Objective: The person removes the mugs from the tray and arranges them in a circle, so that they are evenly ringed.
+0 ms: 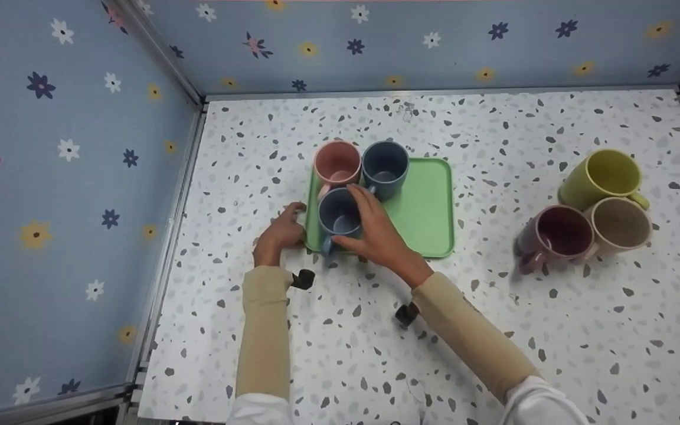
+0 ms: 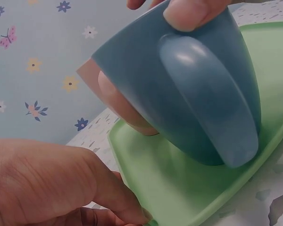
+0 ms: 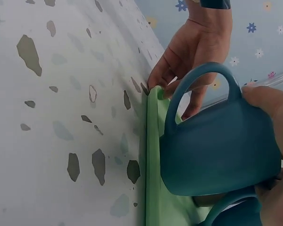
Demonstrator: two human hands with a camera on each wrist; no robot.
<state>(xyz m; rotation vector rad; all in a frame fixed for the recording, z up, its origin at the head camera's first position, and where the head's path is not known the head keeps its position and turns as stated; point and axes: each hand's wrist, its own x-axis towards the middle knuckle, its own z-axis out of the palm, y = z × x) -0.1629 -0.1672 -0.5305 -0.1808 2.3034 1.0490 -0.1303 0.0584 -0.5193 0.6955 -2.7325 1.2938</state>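
Observation:
At the front left of a green tray [image 1: 425,206] is a blue mug [image 1: 335,215], its handle toward the person. My right hand [image 1: 378,233] grips this mug at the rim, thumb near the handle; the left wrist view shows the mug's base low over the tray, and I cannot tell whether it touches. With thumb and fingers my left hand [image 2: 61,183] pinches the tray's left rim. Behind the held mug, a pink mug [image 1: 337,162] and a second blue mug [image 1: 386,168] stand side by side on the tray.
To the right on the speckled table [image 1: 340,348] stand a yellow-green mug [image 1: 588,183], a dark maroon mug [image 1: 552,236] and a beige mug [image 1: 620,227], close together. Flowered panels [image 1: 399,47] border the table at the back and left.

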